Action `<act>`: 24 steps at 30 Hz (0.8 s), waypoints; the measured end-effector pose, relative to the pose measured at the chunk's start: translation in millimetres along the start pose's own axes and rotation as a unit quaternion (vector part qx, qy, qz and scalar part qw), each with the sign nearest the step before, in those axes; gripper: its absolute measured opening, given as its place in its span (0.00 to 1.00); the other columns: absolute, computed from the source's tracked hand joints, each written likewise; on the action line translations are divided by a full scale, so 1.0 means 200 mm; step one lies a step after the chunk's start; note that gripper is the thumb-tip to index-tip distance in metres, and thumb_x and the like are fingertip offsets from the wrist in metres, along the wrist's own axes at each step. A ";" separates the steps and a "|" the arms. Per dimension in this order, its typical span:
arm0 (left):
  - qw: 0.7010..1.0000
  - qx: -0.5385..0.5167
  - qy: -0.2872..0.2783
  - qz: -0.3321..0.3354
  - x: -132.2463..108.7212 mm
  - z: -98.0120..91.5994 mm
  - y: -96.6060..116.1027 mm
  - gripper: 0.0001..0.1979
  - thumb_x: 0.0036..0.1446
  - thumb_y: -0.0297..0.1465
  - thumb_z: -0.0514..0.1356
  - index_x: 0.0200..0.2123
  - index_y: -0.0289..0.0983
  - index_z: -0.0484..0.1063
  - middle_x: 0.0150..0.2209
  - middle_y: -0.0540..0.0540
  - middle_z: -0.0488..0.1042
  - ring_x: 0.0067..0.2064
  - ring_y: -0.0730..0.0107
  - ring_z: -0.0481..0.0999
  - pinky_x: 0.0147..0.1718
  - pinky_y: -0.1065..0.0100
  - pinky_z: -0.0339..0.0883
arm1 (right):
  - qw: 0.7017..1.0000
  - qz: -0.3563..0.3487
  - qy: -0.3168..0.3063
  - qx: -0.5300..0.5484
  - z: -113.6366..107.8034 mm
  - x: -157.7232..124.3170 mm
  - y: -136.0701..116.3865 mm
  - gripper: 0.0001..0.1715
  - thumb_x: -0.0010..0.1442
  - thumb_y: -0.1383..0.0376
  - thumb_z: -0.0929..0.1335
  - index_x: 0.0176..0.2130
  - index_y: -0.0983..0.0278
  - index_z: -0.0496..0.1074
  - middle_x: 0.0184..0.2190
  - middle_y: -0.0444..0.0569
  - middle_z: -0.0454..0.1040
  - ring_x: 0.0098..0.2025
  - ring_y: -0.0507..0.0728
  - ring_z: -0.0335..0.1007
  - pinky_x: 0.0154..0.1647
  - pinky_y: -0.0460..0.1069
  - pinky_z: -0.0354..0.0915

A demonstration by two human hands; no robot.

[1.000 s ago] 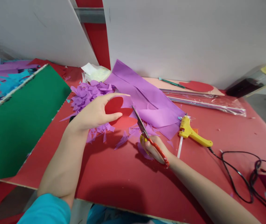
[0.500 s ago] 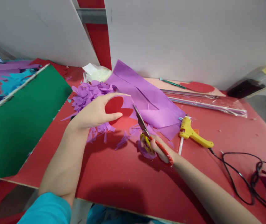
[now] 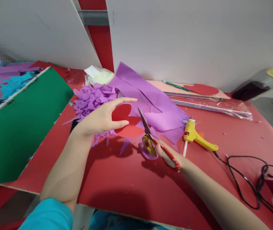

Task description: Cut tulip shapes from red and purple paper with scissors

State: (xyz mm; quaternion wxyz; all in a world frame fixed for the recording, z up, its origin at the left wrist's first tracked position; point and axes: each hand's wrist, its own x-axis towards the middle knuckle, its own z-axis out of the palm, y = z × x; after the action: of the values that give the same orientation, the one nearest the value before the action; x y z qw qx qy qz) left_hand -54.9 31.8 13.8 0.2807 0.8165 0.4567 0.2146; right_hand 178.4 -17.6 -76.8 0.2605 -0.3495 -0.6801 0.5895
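My left hand (image 3: 100, 118) pinches a red paper piece (image 3: 128, 123) with a rounded, heart-like edge, held above the red table (image 3: 127, 179). My right hand (image 3: 166, 153) grips scissors (image 3: 154, 140) with red and yellow handles; the blades point up and away, their tips right beside the red piece's right edge. A heap of purple paper cut-outs (image 3: 91, 97) lies behind my left hand. Large purple paper sheets (image 3: 148, 99) lie behind the scissors.
A yellow glue gun (image 3: 197, 135) lies right of the scissors, its black cord (image 3: 246, 179) looping to the right. A green board (image 3: 19, 121) leans at the left. Clear-wrapped sticks (image 3: 210, 105) and a red oval cut-out (image 3: 203, 88) lie at the back, before white panels.
Both hands shifted slightly right. The red piece turned a little in my left hand, and the scissors moved along its right edge.
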 end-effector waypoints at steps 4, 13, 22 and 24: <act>1.000 0.004 -0.009 0.000 0.00 0.01 0.00 0.30 0.51 0.30 0.58 0.59 0.43 0.59 0.61 0.50 0.62 0.63 0.60 0.58 0.61 0.61 0.54 | 1.000 0.002 0.012 -0.003 0.00 0.00 -0.02 0.22 0.59 0.47 0.58 0.25 0.60 0.57 0.24 0.45 0.60 0.23 0.52 0.52 0.23 0.50 0.57; 0.999 0.006 -0.037 0.009 0.03 0.05 -0.01 0.31 0.51 0.29 0.58 0.59 0.42 0.58 0.61 0.48 0.62 0.63 0.61 0.59 0.62 0.60 0.51 | 1.000 -0.020 -0.014 0.018 0.01 0.02 0.00 0.36 0.54 0.34 0.52 0.20 0.60 0.53 0.17 0.44 0.56 0.21 0.52 0.51 0.24 0.50 0.52; 1.000 0.002 -0.022 -0.011 0.02 0.06 -0.01 0.35 0.50 0.31 0.59 0.62 0.39 0.53 0.64 0.47 0.56 0.65 0.60 0.53 0.62 0.63 0.51 | 0.999 -0.019 -0.017 0.038 0.01 0.02 0.03 0.35 0.53 0.33 0.52 0.22 0.60 0.52 0.18 0.43 0.55 0.21 0.53 0.49 0.23 0.50 0.50; 1.000 -0.001 -0.024 -0.013 0.02 0.06 -0.01 0.35 0.50 0.30 0.59 0.62 0.40 0.53 0.64 0.47 0.57 0.65 0.60 0.53 0.62 0.63 0.51 | 0.999 -0.015 -0.020 0.042 0.00 0.01 0.05 0.34 0.54 0.34 0.52 0.22 0.60 0.52 0.19 0.42 0.54 0.21 0.52 0.47 0.22 0.49 0.49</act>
State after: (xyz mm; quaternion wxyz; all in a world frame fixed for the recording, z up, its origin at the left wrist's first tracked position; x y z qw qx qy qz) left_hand -46.7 33.1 4.4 0.2953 0.8148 0.4605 0.1918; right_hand 178.0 -15.5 -86.5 0.2697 -0.3160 -0.6652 0.6204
